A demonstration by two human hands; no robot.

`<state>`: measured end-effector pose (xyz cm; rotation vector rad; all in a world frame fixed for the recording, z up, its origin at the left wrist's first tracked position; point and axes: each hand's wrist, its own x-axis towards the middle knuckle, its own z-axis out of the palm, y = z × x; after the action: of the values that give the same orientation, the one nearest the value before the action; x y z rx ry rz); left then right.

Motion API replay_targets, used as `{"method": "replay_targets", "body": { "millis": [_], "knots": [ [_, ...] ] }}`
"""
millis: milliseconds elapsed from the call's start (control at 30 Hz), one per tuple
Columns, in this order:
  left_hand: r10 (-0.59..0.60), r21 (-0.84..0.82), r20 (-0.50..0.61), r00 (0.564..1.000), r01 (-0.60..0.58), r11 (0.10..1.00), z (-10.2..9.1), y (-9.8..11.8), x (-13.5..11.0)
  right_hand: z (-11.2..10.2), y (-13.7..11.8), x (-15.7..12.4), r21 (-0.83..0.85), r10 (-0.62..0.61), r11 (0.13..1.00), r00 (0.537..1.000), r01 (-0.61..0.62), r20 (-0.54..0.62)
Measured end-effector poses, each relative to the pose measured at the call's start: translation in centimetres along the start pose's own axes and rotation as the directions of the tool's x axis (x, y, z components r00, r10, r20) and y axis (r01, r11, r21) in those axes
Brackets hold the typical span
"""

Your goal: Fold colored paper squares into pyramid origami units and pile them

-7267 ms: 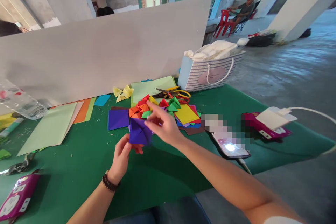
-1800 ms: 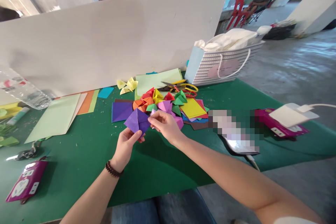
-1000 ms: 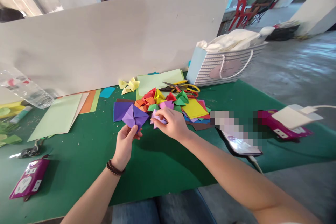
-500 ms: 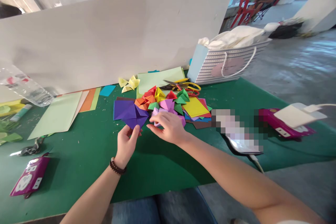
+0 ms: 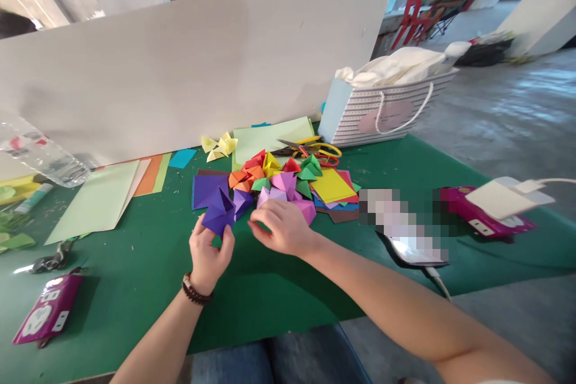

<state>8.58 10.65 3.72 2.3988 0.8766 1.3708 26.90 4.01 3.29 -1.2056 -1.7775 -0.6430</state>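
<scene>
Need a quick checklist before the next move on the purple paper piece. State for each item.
Left hand gripping the purple folded paper piece: ok.
Right hand free, with no paper visibly held: ok.
Right hand clear of the pink folded piece: cannot tell, they look very close.
Folds on the purple piece sharp: cannot tell, the fingers hide part of it.
Scissors lying beyond the paper pile, away from both hands: ok.
</scene>
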Motion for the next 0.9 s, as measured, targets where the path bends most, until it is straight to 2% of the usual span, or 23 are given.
{"method": "replay_targets", "body": {
  "millis": [167,300,400,633,800,900],
  "knots": [
    [0.130,0.035,0.041,0.991,-0.131,0.991,0.4,0.0,-0.4,0.1,-0.6,-0.1,0.011,-0.015,1.000,1.000,0.015,0.015],
    [0.162,0.096,0.029,0.986,-0.164,0.982,0.5,-0.4,-0.1,0.2,-0.1,-0.2,0.047,0.048,0.998,0.999,-0.048,0.009],
    [0.189,0.133,0.076,0.979,-0.197,0.971,0.7,-0.3,0.1,0.3,-0.4,-0.2,0.081,0.096,0.992,0.995,-0.099,0.034],
    [0.206,0.125,0.127,0.970,-0.222,0.967,1.2,0.2,-0.1,1.0,-1.4,-0.2,0.085,0.094,0.991,0.993,-0.101,0.078],
    [0.174,0.178,0.076,0.982,-0.185,0.966,-0.1,-0.7,0.8,0.5,0.7,-0.4,0.008,0.013,1.000,0.998,-0.014,0.063],
    [0.124,0.274,-0.022,0.992,-0.113,0.955,-0.9,-1.6,1.5,-0.2,2.8,-0.4,-0.105,0.053,0.993,0.999,-0.054,-0.009]
  ]
}}
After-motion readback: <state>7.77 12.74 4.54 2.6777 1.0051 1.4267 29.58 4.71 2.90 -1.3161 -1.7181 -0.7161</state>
